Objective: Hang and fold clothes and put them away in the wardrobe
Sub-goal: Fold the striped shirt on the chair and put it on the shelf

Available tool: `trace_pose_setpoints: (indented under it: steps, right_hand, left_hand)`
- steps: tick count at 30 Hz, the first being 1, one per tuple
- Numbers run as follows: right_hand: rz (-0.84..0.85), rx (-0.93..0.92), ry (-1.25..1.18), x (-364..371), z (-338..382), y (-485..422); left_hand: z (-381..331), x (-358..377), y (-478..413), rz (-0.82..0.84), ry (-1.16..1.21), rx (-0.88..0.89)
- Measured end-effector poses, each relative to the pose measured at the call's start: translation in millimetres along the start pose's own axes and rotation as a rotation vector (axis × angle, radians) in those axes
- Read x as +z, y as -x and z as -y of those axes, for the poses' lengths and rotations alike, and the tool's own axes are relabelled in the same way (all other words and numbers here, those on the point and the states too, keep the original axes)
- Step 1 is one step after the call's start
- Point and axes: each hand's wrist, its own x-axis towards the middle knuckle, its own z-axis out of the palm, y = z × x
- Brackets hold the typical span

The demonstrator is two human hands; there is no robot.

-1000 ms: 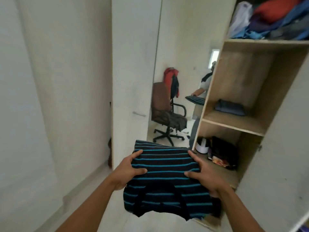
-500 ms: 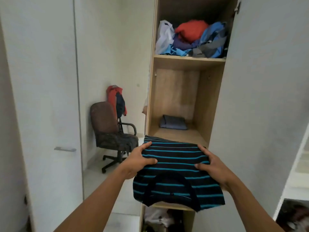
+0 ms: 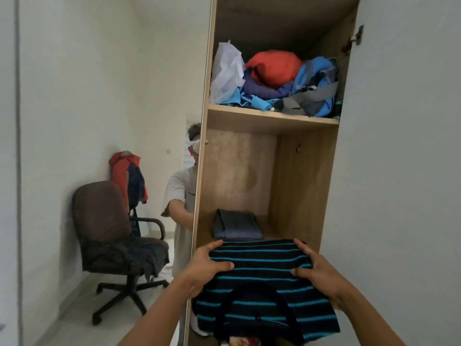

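Shirt (image 3: 262,278) flat (collar toward wearer)

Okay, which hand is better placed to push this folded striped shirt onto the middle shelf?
Probably the right hand: it grips the striped shirt squarely before the open shelf, while the left hand sits close to the wardrobe's side panel. Both hold it.

- Soft, even, rather dim indoor light; the white wall (image 3: 74,96) reads greyish.
- The wardrobe (image 3: 237,171) darkens to deep shadow under its top panel.
- Wide-angle bending tilts its side panels and door edges.
- Detail is soft and smeared, most on the chair (image 3: 104,221).
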Motion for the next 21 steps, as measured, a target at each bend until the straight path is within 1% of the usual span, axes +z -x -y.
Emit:
trace_pose_setpoints:
  steps: [4, 12, 15, 19, 21]
  right_hand:
    - [0.003, 0.024, 0.000, -0.9, -2.3, -41.9]
    - [0.014, 0.010, 0.016, -4.2, -25.7, -116.9]
    - [0.025, -0.006, 0.017, -5.1, -33.2, -147.7]
    - [0.005, -0.003, -0.076, -7.0, -47.5, -194.0]
    - [-0.014, -0.016, -0.103, -8.5, -54.6, -215.8]
  left_hand:
    - [4.2, -0.8, -40.4, -0.031, -0.016, 0.018]
    - [14.4, 0.7, -106.0, -0.094, -0.004, -0.051]
    - [20.9, -1.4, -136.8, -0.147, 0.001, -0.076]
    - [26.9, -2.0, -180.6, -0.262, -0.005, -0.071]
    - [27.4, -1.0, -201.6, -0.292, 0.002, -0.086]
